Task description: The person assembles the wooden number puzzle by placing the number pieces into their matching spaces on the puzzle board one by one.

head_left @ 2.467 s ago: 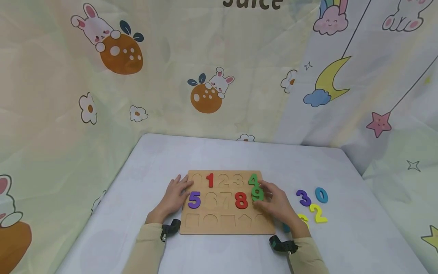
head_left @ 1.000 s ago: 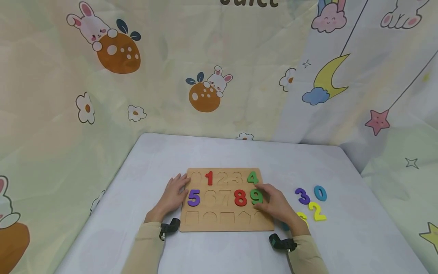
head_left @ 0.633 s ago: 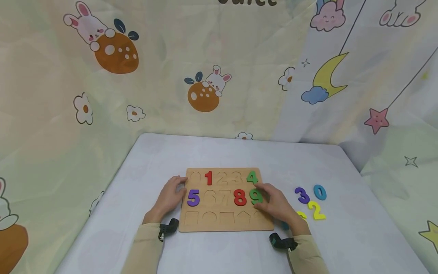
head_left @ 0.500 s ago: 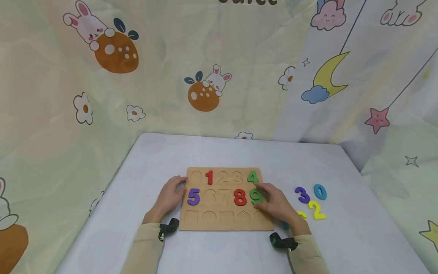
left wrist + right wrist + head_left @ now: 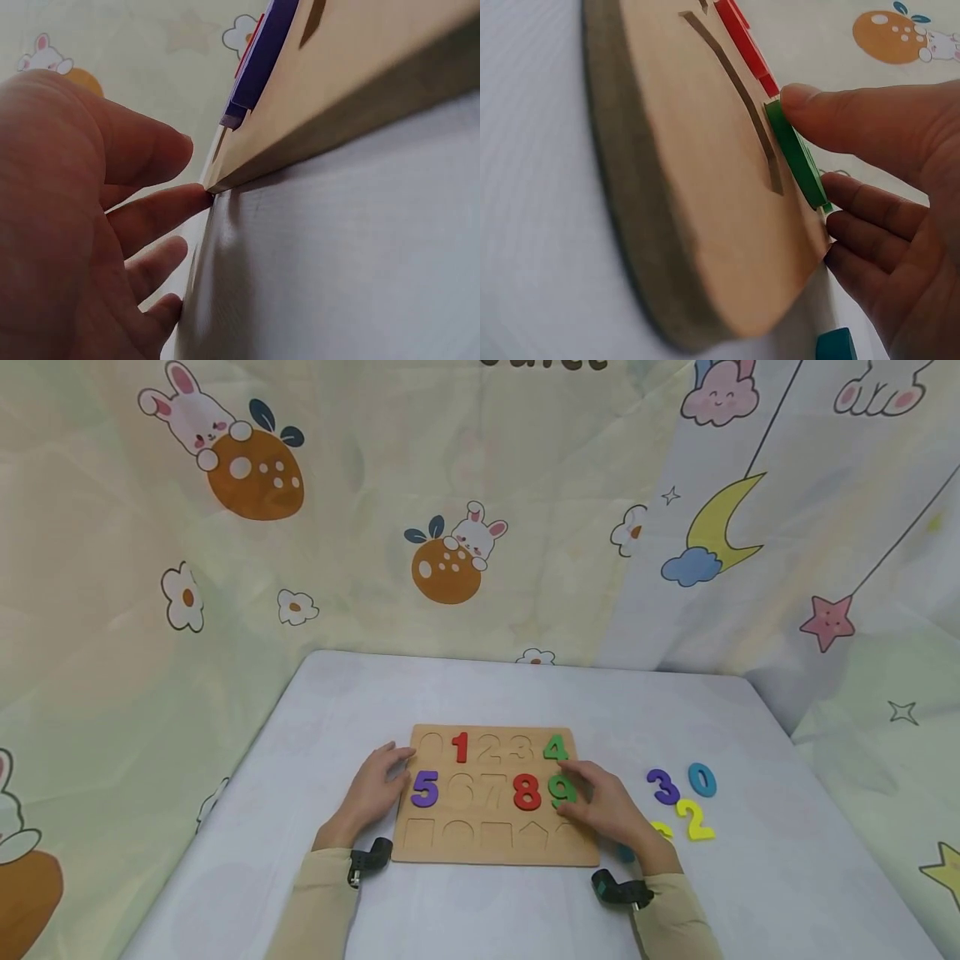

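A wooden number board (image 5: 483, 853) lies on the white table. My right hand (image 5: 603, 802) pinches the green number 9 (image 5: 562, 797) at the board's right side; in the right wrist view the thumb meets one end of the 9 (image 5: 799, 157) and the fingers the other. The left hand (image 5: 371, 789) touches the board's left edge with relaxed fingers, the index fingertip at its corner in the left wrist view. On the board sit a red 1 (image 5: 461, 747), green 4 (image 5: 555, 748), purple 5 (image 5: 425, 790) and red 8 (image 5: 527, 792). Outlined recesses show beside them.
Right of the board lie a purple 3 (image 5: 666, 789), a blue 0 (image 5: 693, 779) and a yellow 2 (image 5: 699, 832). A yellow piece (image 5: 662, 829) and a blue piece (image 5: 626, 853) are partly hidden by the right forearm. A printed curtain (image 5: 360, 552) hangs behind the table.
The green 9 has moved down from overlapping the 4 to the row beside the 8. The left hand's fingers shifted at the board's edge, and the board has turned very slightly.
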A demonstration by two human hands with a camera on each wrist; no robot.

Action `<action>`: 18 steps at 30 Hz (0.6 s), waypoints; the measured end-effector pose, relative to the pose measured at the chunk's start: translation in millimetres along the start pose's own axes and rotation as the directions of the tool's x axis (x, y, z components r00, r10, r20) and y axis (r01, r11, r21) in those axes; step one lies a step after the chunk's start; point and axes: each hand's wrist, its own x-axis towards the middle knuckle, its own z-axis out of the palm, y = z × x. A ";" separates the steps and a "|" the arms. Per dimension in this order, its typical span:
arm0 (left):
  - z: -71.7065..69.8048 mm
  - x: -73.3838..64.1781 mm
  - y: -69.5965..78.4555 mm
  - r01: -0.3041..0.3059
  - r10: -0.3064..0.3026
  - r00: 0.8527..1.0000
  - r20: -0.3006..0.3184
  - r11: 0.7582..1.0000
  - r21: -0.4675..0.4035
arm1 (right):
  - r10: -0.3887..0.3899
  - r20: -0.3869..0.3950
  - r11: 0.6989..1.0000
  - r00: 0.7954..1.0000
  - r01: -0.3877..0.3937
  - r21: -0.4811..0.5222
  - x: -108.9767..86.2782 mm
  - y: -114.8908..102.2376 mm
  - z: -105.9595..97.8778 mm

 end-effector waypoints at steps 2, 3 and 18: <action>-0.4 0.5 -0.2 -0.007 0.007 1.000 0.007 1.000 -0.002 | 0.013 0.000 1.000 1.000 -0.013 -0.001 0.4 -0.8 0.4; -0.4 1.1 -0.6 -0.017 0.017 1.000 0.010 1.000 0.002 | 0.022 -0.001 1.000 1.000 -0.022 -0.001 0.6 -1.4 0.6; 1.9 0.6 -2.8 -0.108 0.101 0.991 0.087 0.992 0.073 | 0.051 -0.027 0.999 0.998 -0.051 -0.004 0.6 -2.7 1.8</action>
